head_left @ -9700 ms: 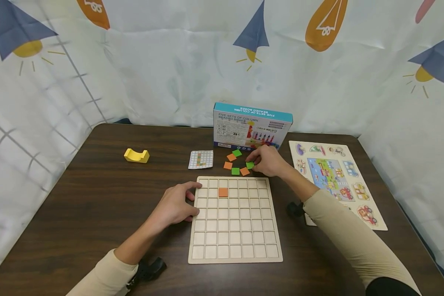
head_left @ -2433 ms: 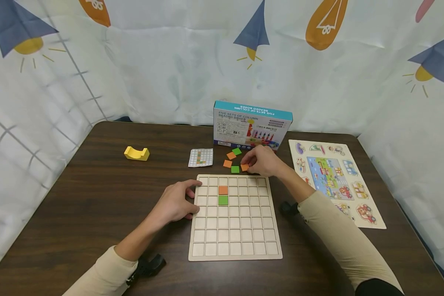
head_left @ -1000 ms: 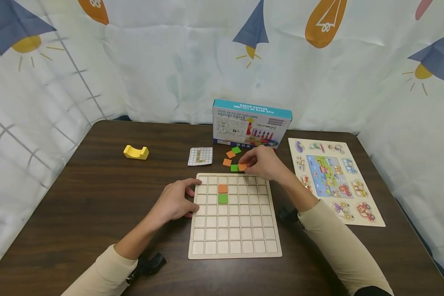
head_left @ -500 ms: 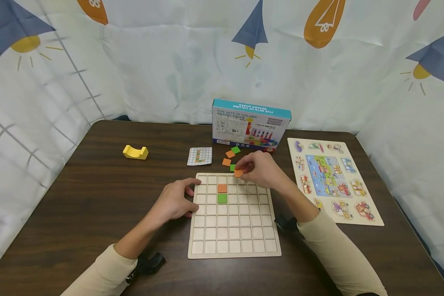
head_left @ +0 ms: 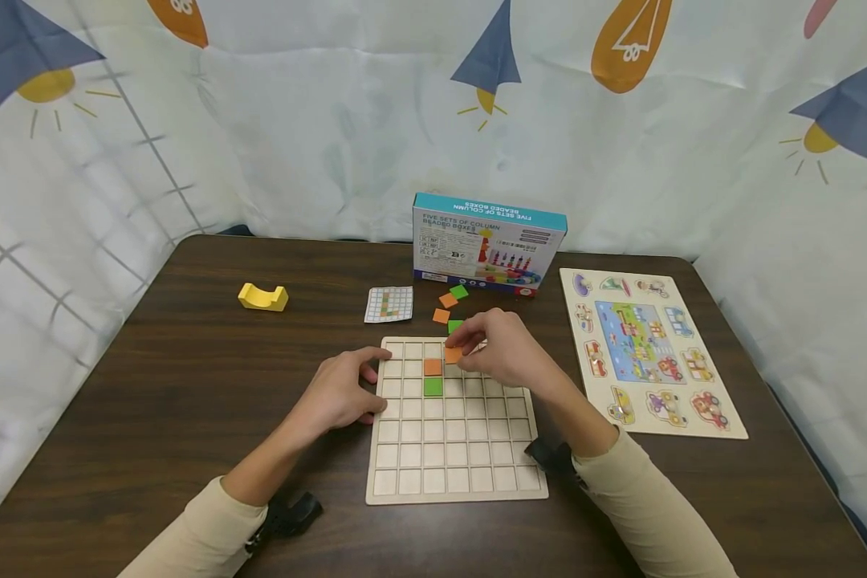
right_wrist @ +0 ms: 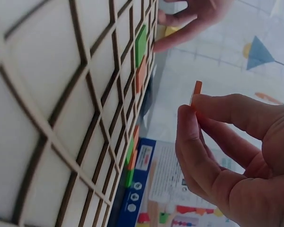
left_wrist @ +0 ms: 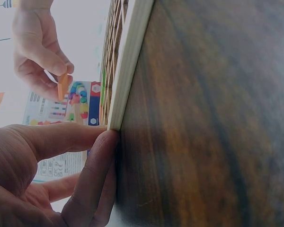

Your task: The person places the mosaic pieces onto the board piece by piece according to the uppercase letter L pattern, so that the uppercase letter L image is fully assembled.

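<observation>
The right hand [head_left: 502,349] holds an orange tile [head_left: 453,355] above the upper rows of the grid board [head_left: 457,456], fingers clamped on it. It looks light, stiff and sturdy, perhaps slightly slick; pinching near an edge suits it. The left hand [head_left: 341,391], fingers spread, touches the board's left edge.

The dark wood-grain table [head_left: 152,401] bore a wooden grid board [head_left: 457,457], its edge against the left hand [head_left: 343,389], its far part beneath the right hand [head_left: 498,345]. Beyond the hands lay two orange tiles [head_left: 441,316], two green tiles [head_left: 458,291], a pattern card [head_left: 388,305] and an upright beaded-toy box [head_left: 487,249]; rightward, a picture puzzle board [head_left: 634,353]; past the left hand, a yellow curved block [head_left: 263,298].
</observation>
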A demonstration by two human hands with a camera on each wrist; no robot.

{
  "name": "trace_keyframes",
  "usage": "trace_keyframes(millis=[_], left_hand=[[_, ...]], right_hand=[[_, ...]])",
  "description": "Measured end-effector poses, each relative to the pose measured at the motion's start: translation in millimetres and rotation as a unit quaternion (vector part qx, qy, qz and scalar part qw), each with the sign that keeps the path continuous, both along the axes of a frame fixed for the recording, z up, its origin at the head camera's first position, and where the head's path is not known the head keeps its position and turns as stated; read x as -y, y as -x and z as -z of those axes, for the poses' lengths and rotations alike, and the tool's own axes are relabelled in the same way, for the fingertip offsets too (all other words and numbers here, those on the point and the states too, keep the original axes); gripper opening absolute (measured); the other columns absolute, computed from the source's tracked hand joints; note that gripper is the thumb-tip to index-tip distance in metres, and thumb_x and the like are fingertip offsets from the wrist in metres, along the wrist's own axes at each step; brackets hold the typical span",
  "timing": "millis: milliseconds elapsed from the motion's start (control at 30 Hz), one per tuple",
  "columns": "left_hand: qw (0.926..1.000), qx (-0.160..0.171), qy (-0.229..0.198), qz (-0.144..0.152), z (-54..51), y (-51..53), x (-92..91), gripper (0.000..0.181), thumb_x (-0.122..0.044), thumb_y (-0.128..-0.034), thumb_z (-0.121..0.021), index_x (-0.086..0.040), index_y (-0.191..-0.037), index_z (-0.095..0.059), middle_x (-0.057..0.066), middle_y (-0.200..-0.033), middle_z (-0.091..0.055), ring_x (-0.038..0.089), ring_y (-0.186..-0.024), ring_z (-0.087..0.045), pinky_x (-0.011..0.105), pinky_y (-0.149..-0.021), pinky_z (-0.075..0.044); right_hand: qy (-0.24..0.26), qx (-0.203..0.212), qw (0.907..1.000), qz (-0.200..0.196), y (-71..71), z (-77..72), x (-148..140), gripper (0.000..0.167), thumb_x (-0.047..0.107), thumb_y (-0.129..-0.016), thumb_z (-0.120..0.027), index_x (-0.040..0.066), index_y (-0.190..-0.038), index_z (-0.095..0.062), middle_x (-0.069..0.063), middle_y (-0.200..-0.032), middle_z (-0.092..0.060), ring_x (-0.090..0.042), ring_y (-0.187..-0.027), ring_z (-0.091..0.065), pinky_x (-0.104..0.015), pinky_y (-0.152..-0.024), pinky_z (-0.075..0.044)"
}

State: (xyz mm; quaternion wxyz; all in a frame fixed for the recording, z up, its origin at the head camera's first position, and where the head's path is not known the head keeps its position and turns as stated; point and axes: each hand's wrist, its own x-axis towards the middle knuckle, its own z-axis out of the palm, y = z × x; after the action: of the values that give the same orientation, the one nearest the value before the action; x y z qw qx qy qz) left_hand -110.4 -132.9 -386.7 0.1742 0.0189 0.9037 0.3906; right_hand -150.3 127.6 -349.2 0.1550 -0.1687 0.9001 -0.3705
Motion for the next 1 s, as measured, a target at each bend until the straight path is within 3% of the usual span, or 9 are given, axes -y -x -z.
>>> trace_keyframes(millis=[567, 1000], left_hand=[[1.0000, 0.005, 0.000, -0.003, 0.5, 1.4, -0.1, 0.070, 0.002, -0.0776, -0.080, -0.012, -0.143, -0.060, 0.014, -0.105, -0.061, 0.013, -0.054, -0.069, 0.030, -0.053, -0.060], [0.9999, 0.010, 0.007, -0.002, 0.1, 1.5, -0.5, 0.070, 0.001, -0.0783, -0.081, -0.012, -0.144, -0.059, 0.014, -0.107, -0.061, 0.012, -0.054, -0.069, 0.030, -0.054, -0.060]], right_hand=[[-0.014, 0.022, 0.9996, -0.011, -19.0, -0.1, 16.2, 0.025, 0.001, -0.083, -0.083, 0.015, -0.104, -0.082, 0.006, -0.097, -0.076, -0.013, -0.087, -0.065, -0.028, -0.077, -0.057], [-0.026, 0.039, 0.9983, -0.035, -24.6, 7.6, 22.5, 0.025, -0.004, -0.080, -0.081, 0.013, -0.098, -0.080, 0.003, -0.088, -0.072, -0.014, -0.082, -0.063, -0.027, -0.074, -0.055]])
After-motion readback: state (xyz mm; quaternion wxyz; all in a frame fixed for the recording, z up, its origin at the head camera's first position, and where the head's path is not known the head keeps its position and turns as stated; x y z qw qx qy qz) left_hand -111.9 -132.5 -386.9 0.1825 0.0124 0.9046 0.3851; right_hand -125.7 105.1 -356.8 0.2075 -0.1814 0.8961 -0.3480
